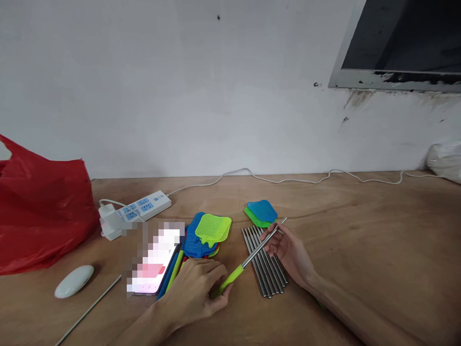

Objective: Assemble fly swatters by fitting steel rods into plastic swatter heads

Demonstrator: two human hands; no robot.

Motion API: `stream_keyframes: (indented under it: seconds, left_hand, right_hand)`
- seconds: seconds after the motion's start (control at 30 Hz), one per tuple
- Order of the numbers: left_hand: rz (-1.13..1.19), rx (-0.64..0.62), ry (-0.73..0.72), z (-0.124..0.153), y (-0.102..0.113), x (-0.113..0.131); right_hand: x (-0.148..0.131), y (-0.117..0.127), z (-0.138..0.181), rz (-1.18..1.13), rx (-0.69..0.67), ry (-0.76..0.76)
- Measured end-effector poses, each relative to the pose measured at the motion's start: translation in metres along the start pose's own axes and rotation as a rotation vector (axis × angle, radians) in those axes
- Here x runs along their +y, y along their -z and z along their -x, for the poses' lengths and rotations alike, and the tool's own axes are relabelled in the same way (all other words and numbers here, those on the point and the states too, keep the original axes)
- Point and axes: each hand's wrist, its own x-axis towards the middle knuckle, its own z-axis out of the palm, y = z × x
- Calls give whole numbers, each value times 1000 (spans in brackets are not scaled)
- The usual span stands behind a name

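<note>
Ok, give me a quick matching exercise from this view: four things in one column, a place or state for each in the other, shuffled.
Column one
1. Lime handle with a metal shaft
2. Loose metal rods
3. Red bag
4. White power strip

Column two
A. Cut off by the left edge of the picture
B. In the left hand's grip
C. Has a white charger plugged into it
D. Side by side on the table

Right pairs: 1-B, 2-D, 3-A, 4-C
</note>
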Motion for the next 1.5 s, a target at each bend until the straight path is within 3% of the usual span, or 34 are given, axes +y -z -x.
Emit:
stream_keyframes:
  seconds: [0.27, 0.67, 0.9, 1.0, 1.1, 1.27, 1.37, 1.5]
  left_hand:
    - [95, -49, 156, 1, 1, 0]
    - [97, -29, 121, 2, -3, -7]
    - [136, 67, 79, 1, 0, -6]
    - [71, 207, 142, -2, 5, -6]
    - [-138, 316, 250, -5, 7, -14]
    - [-311, 247, 263, -4, -4, -27]
    - [-326, 222, 245, -3, -8, -28]
    - [-300, 234, 227, -5, -3, -23]
  right_hand:
    - [1, -2, 0, 20, 0, 115]
    - [14, 2, 5, 206, -195, 94]
    - [12, -1, 5, 249, -257, 87]
    - [10, 0, 4, 226, -167, 172]
    - [6, 4, 2, 193, 37, 348]
    - [2, 6, 7, 307, 298, 540]
    - [7, 3, 15, 368, 315, 590]
    - [19, 8, 21, 461, 181, 637]
